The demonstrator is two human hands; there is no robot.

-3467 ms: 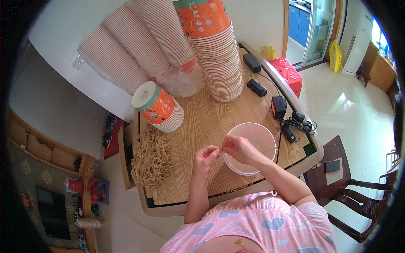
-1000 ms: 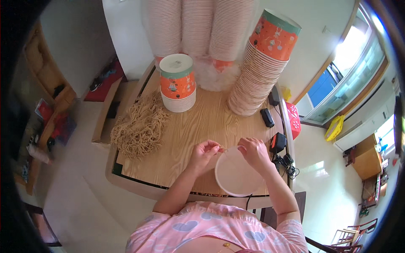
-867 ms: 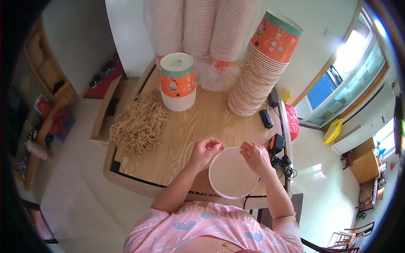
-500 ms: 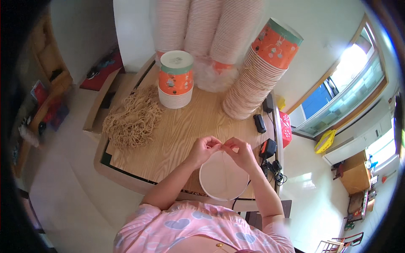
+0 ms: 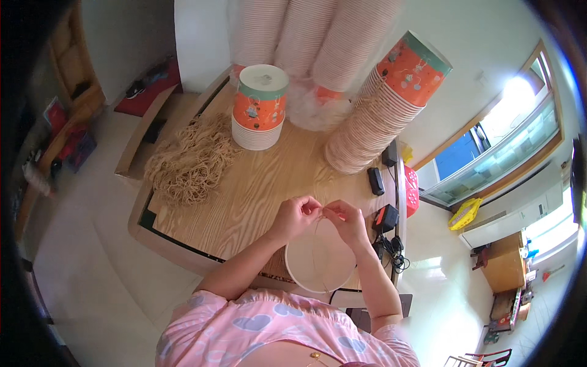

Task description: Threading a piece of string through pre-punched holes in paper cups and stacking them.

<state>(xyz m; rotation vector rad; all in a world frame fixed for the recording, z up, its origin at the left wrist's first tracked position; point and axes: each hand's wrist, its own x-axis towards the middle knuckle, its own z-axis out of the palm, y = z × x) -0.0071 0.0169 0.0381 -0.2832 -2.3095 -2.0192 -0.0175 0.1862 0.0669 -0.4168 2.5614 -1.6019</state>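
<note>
Watching remotely, I list: left hand, right hand, together, pinching string over tub; apparently knotting, next move likely wanting tension.

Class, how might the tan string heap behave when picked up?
The tan string heap would probably sag, since its thin strands curl and bend. Pieces may tangle, as they cross loosely. It likely won't roll, given its sprawling shape.

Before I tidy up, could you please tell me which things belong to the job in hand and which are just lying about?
Job, seemingly: strand between the fingers, white tub, twine heap, short bucket stack, tall bucket stack, wrapped stacks.
Lying about, apparently: black adapter, coiled cable, yellow bag, red stool.
</note>
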